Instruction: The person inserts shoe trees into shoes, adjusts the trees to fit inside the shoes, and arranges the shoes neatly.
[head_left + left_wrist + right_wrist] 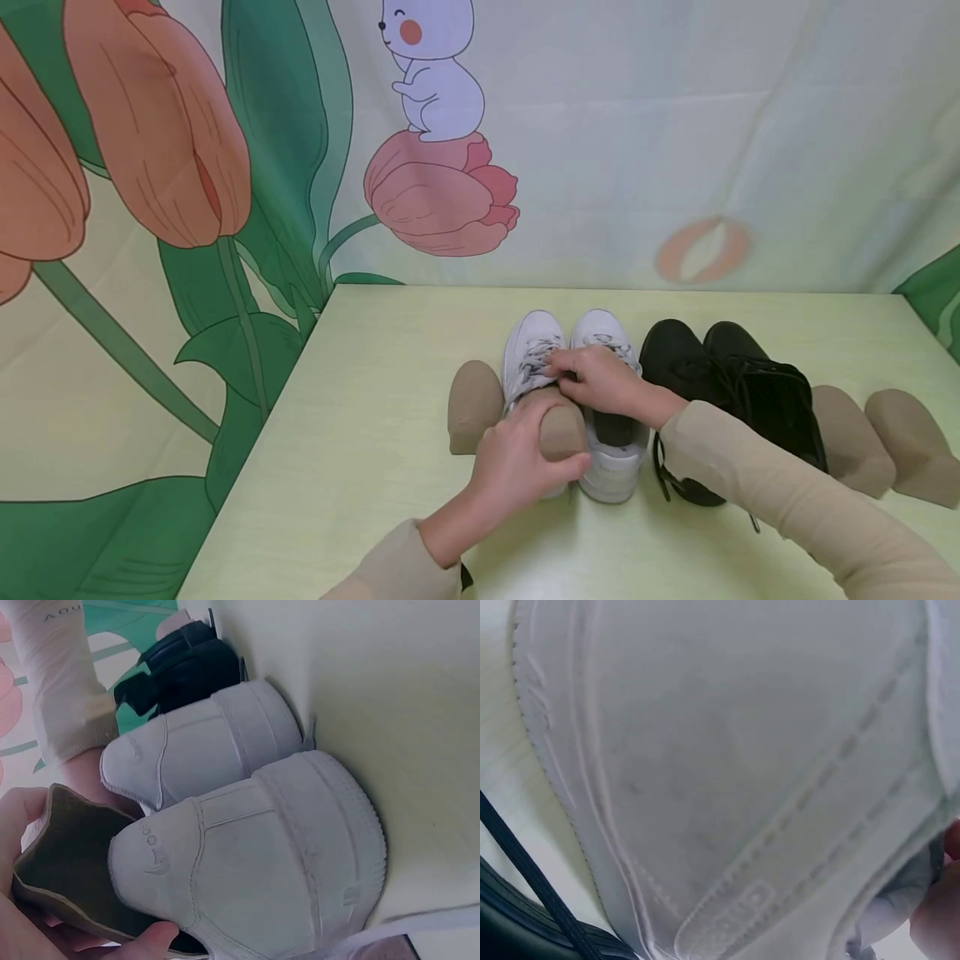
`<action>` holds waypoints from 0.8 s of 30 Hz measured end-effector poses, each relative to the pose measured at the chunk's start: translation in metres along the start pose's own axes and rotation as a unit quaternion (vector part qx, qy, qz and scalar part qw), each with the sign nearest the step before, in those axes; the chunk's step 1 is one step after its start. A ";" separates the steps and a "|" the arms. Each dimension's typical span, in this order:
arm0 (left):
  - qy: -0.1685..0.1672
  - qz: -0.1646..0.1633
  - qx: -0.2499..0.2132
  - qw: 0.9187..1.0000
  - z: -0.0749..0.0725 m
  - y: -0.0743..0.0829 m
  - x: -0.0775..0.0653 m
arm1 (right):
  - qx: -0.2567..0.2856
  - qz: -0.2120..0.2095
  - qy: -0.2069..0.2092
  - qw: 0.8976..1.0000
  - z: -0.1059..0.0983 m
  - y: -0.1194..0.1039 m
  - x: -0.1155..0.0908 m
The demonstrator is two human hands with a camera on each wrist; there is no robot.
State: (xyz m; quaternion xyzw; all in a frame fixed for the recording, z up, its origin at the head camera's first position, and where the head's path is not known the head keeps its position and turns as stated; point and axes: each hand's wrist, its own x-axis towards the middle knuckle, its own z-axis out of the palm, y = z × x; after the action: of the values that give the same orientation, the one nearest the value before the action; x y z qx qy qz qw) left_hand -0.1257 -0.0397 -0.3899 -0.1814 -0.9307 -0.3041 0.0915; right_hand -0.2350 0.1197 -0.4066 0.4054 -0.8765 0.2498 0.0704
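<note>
My left hand [513, 454] grips a brown moulded shoe insert [562, 432], thumb on one side and fingers on the other. The insert sits in the mouth of the left white sneaker [517, 367], its hollow back end [71, 851] rising behind the heel [255, 855] in the left wrist view. With curled fingers, my right hand [603, 382] pinches the tongue of that same sneaker, by the laces. Right beside it stands the other white sneaker [613, 475], under my right hand. Its side [742, 750] fills most of the right wrist view.
A pair of black lace-up shoes [678, 358] stands to the right, partly behind my right sleeve [780, 492]. Two brown inserts [911, 433] lie farther right, and another insert [475, 404] stands left of the sneakers. All rest on a pale table [360, 433] before a printed cloth.
</note>
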 end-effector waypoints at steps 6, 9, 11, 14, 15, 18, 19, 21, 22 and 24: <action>-0.014 -0.010 0.020 1.000 -0.002 -0.001 0.004 | 0.009 -0.004 0.005 1.000 -0.002 -0.001 0.001; -0.025 -0.019 0.016 0.999 -0.003 -0.002 0.004 | 0.011 0.005 0.001 1.000 -0.002 -0.002 0.002; -0.030 -0.027 0.010 0.999 -0.003 -0.003 0.003 | 0.009 0.016 -0.005 1.000 -0.002 -0.003 0.003; -0.025 -0.031 -0.001 0.999 -0.002 -0.004 -0.001 | 0.001 0.034 -0.016 0.999 -0.001 -0.004 0.005; -0.019 -0.030 -0.004 0.999 -0.001 -0.004 -0.002 | -0.004 0.039 -0.019 0.999 -0.001 -0.005 0.006; 0.004 -0.019 -0.014 1.000 0.002 -0.005 -0.006 | -0.020 0.048 -0.022 0.998 -0.001 -0.007 0.008; 0.011 -0.016 -0.020 1.000 0.003 -0.005 -0.007 | -0.027 0.048 -0.022 0.998 0.000 -0.008 0.009; 0.024 -0.008 -0.030 0.999 0.005 -0.005 -0.008 | -0.044 0.045 -0.017 0.998 0.000 -0.010 0.009; 0.030 -0.004 -0.032 0.999 0.006 -0.005 -0.008 | -0.051 0.040 -0.013 0.998 0.000 -0.010 0.009; 0.036 0.008 -0.036 0.999 0.006 -0.005 -0.008 | -0.062 0.031 -0.004 0.998 0.001 -0.011 0.009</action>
State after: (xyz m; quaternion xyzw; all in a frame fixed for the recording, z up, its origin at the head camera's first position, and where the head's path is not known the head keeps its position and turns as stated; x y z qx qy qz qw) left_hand -0.1204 -0.0421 -0.4002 -0.1806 -0.9139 -0.3427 0.1208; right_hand -0.2325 0.1071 -0.4002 0.3743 -0.9026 0.1951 0.0843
